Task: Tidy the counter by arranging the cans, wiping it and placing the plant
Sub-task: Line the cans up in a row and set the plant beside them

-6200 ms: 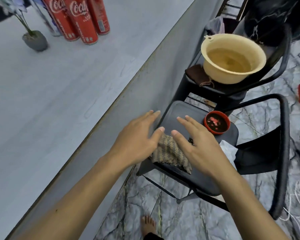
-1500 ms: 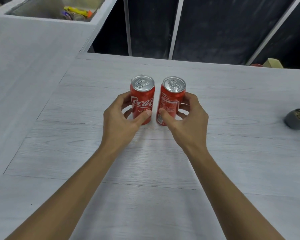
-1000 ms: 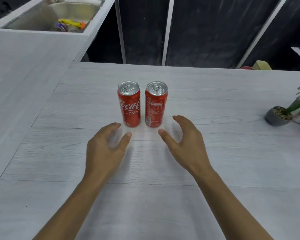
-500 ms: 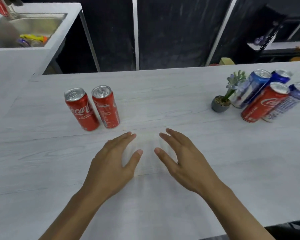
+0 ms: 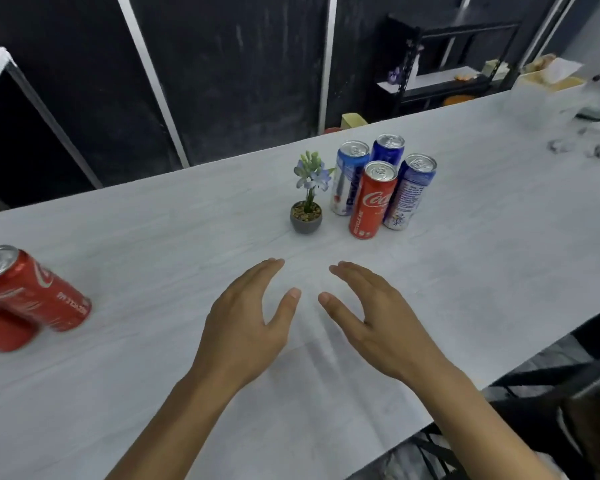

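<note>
Six cans stand on the table [image 5: 153, 209]: three red cans, two at nine o'clock [image 5: 32, 289] [image 5: 0, 329] and one at one o'clock [image 5: 371, 200], plus three blue cans [image 5: 349, 178] [image 5: 388, 150] [image 5: 409, 192] behind it; one potted plant [image 5: 307, 206]; two hands [image 5: 246, 327] [image 5: 378, 323]

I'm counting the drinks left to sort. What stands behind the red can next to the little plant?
Behind the red can stand three blue cans: a light blue and white can, a dark blue can and a purple-blue can. The red can hides their lower parts.
</note>
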The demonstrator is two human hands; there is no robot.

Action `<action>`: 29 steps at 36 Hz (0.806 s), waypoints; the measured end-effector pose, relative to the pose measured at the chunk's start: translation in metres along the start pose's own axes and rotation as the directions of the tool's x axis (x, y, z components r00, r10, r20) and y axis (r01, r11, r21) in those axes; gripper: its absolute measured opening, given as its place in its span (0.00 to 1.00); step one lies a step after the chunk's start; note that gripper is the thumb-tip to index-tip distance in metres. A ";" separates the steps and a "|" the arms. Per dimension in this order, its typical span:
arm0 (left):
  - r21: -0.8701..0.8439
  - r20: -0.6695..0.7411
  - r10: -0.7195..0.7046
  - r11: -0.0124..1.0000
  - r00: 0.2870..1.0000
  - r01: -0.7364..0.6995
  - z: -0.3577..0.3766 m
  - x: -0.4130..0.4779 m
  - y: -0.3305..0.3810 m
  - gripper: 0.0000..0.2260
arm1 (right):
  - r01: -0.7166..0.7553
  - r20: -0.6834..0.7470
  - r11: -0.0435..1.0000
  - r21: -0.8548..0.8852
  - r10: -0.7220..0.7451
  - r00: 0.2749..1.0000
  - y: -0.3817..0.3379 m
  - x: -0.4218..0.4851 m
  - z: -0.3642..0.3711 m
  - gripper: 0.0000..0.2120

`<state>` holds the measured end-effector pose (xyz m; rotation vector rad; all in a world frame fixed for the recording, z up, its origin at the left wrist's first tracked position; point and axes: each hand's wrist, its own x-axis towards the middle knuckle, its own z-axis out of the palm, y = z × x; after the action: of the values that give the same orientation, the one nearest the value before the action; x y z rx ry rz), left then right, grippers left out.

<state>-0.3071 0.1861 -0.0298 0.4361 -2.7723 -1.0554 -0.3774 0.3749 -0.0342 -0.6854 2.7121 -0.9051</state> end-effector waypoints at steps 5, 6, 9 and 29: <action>0.003 0.060 0.007 1.000 0.998 -0.007 0.037 0.030 0.033 0.26 | -0.055 -0.072 0.998 0.017 0.056 0.996 0.040 0.011 -0.027 0.30; -0.002 0.069 0.009 1.000 0.998 -0.009 0.044 0.036 0.039 0.27 | -0.062 -0.092 0.998 0.021 0.064 0.994 0.047 0.014 -0.034 0.30; -0.051 0.072 0.002 0.999 0.997 0.001 0.065 0.055 0.059 0.28 | -0.094 -0.154 0.995 0.042 0.099 0.983 0.068 0.024 -0.054 0.29; -0.483 -0.208 -0.057 0.874 0.977 -0.052 0.154 0.153 0.093 0.37 | -0.024 -0.340 0.887 0.462 0.202 0.919 0.148 0.147 -0.076 0.33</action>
<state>-0.5083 0.3003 -0.0770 0.4487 -2.2062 -1.5433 -0.5841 0.4466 -0.0701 -0.2654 2.6432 -1.7129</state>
